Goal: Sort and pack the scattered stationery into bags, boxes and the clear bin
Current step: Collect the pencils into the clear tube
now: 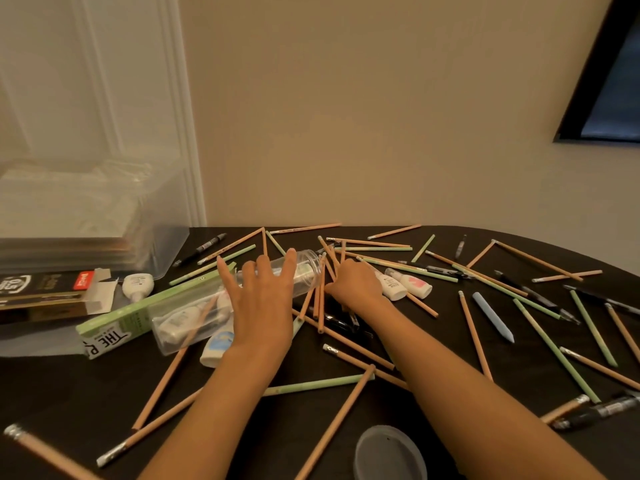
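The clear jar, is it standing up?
No, the clear jar lies on its side, with the left hand spread over it.

Tan and green pencils (476, 336) lie scattered across the dark surface (69, 393). A clear jar (308, 271) lies on its side among them. The clear bin (86, 216) stands far left, a green box (138, 306) near it.

Clear bin (86, 216) stands left of scattered pencils (474, 336).
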A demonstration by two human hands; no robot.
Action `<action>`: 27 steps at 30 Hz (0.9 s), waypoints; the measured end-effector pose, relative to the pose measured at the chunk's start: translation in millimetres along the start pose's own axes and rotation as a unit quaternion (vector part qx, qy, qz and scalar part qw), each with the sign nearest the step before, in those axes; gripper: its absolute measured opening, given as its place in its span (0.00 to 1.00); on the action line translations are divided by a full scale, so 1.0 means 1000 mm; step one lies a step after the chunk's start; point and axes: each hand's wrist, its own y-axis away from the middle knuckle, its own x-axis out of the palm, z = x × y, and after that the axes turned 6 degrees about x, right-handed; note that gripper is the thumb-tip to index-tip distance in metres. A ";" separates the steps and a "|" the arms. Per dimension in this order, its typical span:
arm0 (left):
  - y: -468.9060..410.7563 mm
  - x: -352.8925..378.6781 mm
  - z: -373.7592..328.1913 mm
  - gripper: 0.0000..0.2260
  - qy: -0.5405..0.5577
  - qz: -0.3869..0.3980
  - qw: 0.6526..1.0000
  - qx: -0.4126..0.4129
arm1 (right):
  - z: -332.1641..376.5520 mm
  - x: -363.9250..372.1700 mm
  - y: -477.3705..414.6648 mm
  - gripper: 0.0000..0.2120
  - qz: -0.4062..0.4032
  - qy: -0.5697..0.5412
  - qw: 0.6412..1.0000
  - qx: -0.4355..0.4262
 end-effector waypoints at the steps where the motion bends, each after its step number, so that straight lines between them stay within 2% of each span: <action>1: 0.000 0.000 0.000 0.38 0.001 0.000 1.000 0.002 | -0.001 -0.001 0.000 0.10 0.000 -0.002 1.000 0.000; 6: 0.000 0.002 -0.001 0.38 -0.004 -0.004 1.000 0.007 | -0.009 -0.011 0.002 0.10 0.035 -0.087 0.994 0.052; 8: 0.001 0.002 -0.001 0.38 -0.006 -0.003 1.000 0.010 | -0.015 -0.016 0.007 0.10 0.060 -0.236 0.965 0.098; 9: 0.001 0.001 -0.003 0.38 -0.004 -0.004 1.000 0.014 | -0.020 -0.020 0.012 0.10 0.094 -0.347 0.925 0.124; 12: 0.002 0.000 -0.005 0.38 -0.005 -0.008 0.999 0.034 | -0.033 -0.025 0.027 0.09 0.183 -0.613 0.755 0.146; 15: 0.004 0.000 -0.008 0.38 -0.017 -0.014 0.998 0.057 | -0.042 -0.026 0.035 0.07 0.199 -0.753 0.611 0.139; 18: 0.004 -0.001 -0.013 0.38 -0.021 -0.017 0.997 0.077 | -0.041 -0.028 0.042 0.05 0.202 -0.827 0.512 0.117; 20: 0.004 -0.001 -0.015 0.38 -0.017 -0.020 0.996 0.085 | -0.039 -0.030 0.044 0.08 0.196 -0.849 0.479 0.105; 23: 0.004 -0.001 -0.015 0.38 -0.018 -0.016 0.996 0.087 | -0.039 -0.036 0.044 0.17 0.183 -0.868 0.448 0.114; 27: 0.004 0.001 -0.015 0.38 -0.004 -0.011 0.995 0.097 | -0.041 -0.038 0.042 0.22 0.159 -0.874 0.442 0.125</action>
